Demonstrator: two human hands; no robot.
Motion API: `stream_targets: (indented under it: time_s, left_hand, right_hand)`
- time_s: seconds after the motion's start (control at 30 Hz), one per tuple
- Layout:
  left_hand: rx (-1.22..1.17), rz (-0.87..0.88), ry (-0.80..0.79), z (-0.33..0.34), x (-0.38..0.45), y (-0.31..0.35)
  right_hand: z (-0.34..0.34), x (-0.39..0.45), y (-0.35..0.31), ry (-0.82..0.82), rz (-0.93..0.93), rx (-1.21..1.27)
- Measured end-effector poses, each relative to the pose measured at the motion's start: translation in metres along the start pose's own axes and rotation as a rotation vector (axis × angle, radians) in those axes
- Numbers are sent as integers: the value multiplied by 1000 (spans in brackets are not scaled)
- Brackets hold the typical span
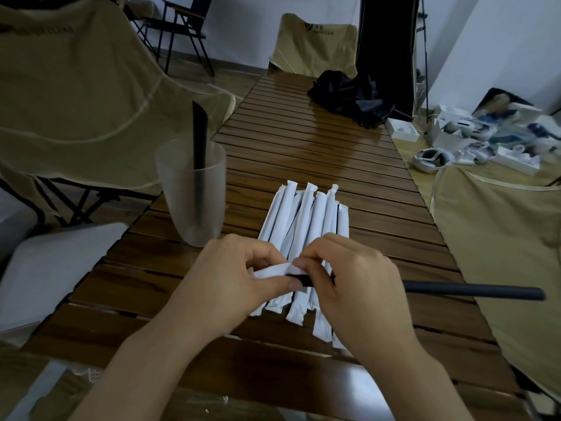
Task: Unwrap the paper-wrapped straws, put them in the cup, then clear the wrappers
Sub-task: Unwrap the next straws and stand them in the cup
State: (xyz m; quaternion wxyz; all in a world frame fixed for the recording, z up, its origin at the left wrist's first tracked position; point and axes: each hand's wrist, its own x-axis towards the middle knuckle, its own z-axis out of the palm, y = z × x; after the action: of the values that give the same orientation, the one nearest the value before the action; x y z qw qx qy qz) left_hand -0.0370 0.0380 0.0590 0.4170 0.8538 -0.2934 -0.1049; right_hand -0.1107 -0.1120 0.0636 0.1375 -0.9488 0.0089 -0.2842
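A white wrapper (273,272) is pinched by the left hand (239,278), while a black straw (473,291) is gripped by the right hand (355,281) above the wrapped straws (306,220) piled on the desk (318,141). Another straw (199,138) is held upright in the cup (191,192), left of the pile.

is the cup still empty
No, one black straw already stands in the frosted plastic cup, its top sticking out above the rim.

The cup (192,189), a straw (199,138) in it, stands left of the wrapped straws (306,232).
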Motion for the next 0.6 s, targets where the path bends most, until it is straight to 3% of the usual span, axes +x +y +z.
stream_targets:
  time_s: [0.33,0.6]
  left_hand:
    - [-67,10,64,1,0,1]
    - [-260,-188,228,7,0,-5]
  right_hand:
    - [5,-3,-8,73,95,-56]
    - [5,-1,-7,20,129,18]
